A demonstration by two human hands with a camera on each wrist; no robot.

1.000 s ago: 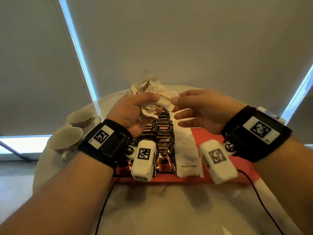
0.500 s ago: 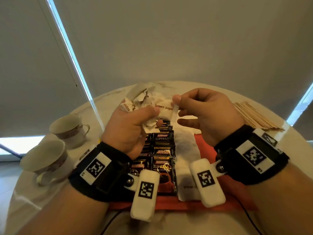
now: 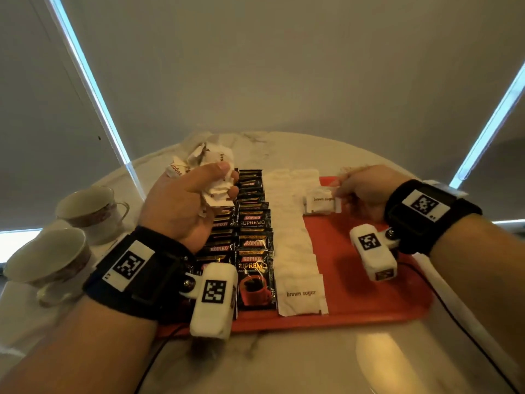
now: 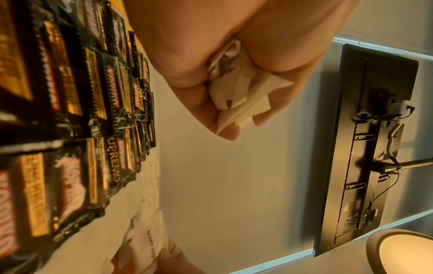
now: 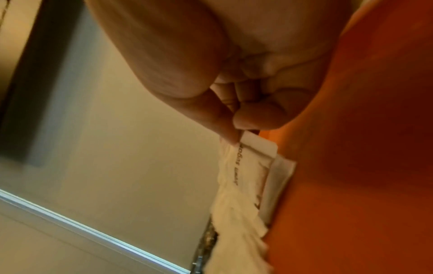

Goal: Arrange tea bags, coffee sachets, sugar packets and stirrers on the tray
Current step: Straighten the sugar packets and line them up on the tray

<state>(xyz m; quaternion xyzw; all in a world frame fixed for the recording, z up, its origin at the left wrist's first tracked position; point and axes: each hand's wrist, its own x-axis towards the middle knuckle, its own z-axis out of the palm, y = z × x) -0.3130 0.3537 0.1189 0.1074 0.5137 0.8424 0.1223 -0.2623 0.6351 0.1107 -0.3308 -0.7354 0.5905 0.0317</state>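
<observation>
Marble counter [image 3: 298, 362] carries the red tray [image 3: 369, 294]; a sugar packet [image 3: 321, 204], earlier mid-air, is now pinched at two o'clock by the right hand [image 3: 362, 191], while a bunch of packets [image 3: 218, 189] is clutched by the left hand [image 3: 181, 206].

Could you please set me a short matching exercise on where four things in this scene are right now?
Things:
1. coffee sachets
2. teacups
3. crumpled sugar packets
4. single sugar packet

Places:
A. pinched by the right hand
B. in rows on the red tray
C. on the table, left of the tray
D. bunched in the left hand

Pairs: 1-B, 2-C, 3-D, 4-A
</observation>
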